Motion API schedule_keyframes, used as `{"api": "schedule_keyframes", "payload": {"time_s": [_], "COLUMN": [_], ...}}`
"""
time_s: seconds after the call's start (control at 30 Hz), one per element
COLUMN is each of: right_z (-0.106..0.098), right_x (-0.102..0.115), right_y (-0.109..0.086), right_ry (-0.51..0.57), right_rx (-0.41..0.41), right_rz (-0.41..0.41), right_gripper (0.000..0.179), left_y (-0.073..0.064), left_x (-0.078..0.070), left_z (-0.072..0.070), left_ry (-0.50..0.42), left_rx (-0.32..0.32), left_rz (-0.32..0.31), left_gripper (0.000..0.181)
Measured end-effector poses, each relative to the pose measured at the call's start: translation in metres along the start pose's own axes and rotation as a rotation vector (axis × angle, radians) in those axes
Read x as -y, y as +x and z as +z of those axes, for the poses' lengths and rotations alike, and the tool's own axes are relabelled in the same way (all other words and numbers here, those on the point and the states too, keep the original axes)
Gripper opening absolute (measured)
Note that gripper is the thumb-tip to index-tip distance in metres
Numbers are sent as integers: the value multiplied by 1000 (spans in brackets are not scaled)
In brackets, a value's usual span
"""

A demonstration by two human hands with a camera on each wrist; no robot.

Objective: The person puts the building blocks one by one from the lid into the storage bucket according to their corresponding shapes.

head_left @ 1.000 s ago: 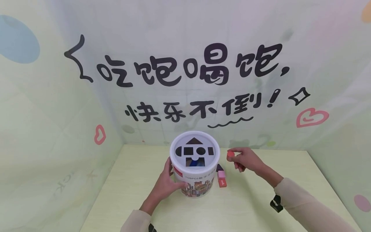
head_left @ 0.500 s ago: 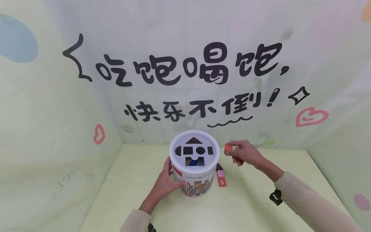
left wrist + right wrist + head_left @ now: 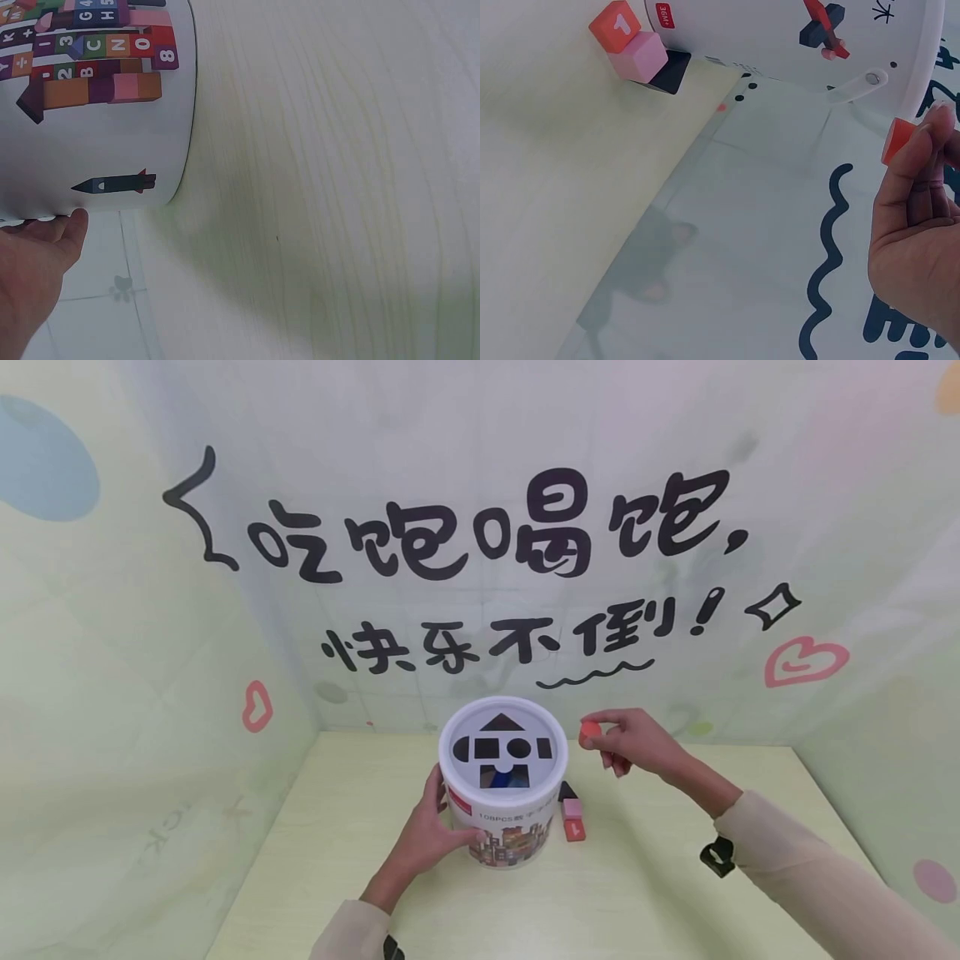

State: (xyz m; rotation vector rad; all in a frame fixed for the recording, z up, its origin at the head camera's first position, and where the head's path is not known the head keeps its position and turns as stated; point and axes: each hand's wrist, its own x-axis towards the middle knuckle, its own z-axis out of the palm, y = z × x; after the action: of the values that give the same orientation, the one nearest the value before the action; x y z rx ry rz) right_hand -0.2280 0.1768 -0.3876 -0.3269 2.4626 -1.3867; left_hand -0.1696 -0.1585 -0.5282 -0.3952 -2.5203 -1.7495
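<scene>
A white round bucket (image 3: pixel 525 847) stands on the table, its lid (image 3: pixel 543 722) pierced with a triangle, a square, a circle and other shaped holes. My left hand (image 3: pixel 427 841) holds the bucket's left side, thumb at the front and fingers reaching behind it. To the right of the lid, at about rim height, my right hand (image 3: pixel 637 745) pinches a short orange-red cylinder block (image 3: pixel 589 732) between thumb and fingers. In the right wrist view the same block (image 3: pixel 897 140) sticks out past the fingertips, apart from the bucket. Something blue shows through the lid's front hole.
Against the bucket's right side lie a red block (image 3: pixel 575 832) marked 1, a pink block (image 3: pixel 573 809) and a dark triangular block (image 3: pixel 567 792). The pale wooden table (image 3: pixel 615 893) meets a printed cloth wall (image 3: pixel 420 710) behind the bucket.
My right hand has lifted the orange-red cylinder block upward and slightly left, closer to the lid's height. My left hand and the bucket stay in place.
</scene>
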Motion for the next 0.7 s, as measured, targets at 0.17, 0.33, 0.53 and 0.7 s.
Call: {"api": "schedule_keyframes", "payload": {"time_s": [0.17, 0.33, 0.53, 0.7], "right_z": [-1, -1, 1, 3], "right_x": [7, 13, 20, 26], "right_y": [3, 3, 5, 6], "right_ry": [5, 2, 0, -2], "right_rx": [1, -3, 4, 11], "right_rz": [-13, -16, -32, -34], "right_gripper": [52, 49, 49, 49], "left_y": [0, 0, 0, 0], "left_x": [-1, -1, -1, -2], "left_z": [-1, -1, 0, 0], "left_ry": [3, 7, 4, 7], "left_rx": [-4, -9, -5, -2], "left_rz": [-12, 0, -5, -18], "left_gripper": [122, 121, 122, 122]}}
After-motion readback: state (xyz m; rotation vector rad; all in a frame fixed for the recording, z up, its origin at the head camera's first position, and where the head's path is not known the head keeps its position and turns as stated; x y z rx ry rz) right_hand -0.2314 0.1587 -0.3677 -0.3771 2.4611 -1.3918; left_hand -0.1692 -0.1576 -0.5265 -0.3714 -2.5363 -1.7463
